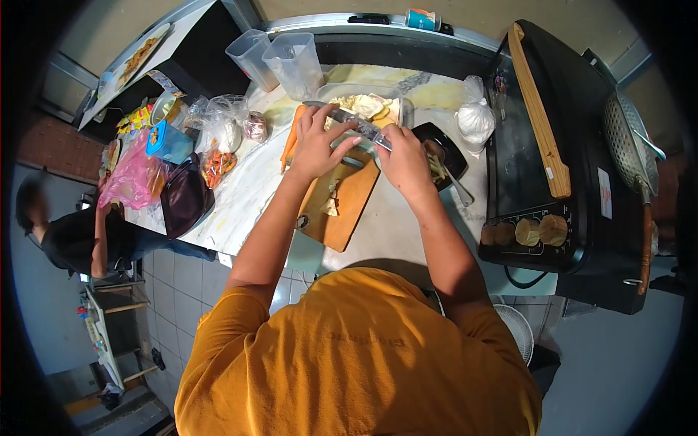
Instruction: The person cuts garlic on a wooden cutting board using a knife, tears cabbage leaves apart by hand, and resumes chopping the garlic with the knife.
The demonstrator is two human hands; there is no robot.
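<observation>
My right hand grips the handle of a knife, its broad blade pointing left above a clear plastic container. Pale cut pieces fill the container. Fingers spread, my left hand is at the blade; whether every fingertip touches the metal is hard to see. Below both hands lies a wooden cutting board with small pale scraps on it. Carrots rest just left of my left hand. Beside my right hand is a black dish with cut food and a spoon.
A black oven stands at the right, near a knotted bag of white powder. Two clear plastic jugs are at the back. Bagged food, a blue tub and a pink bag crowd the left. Another person stands there.
</observation>
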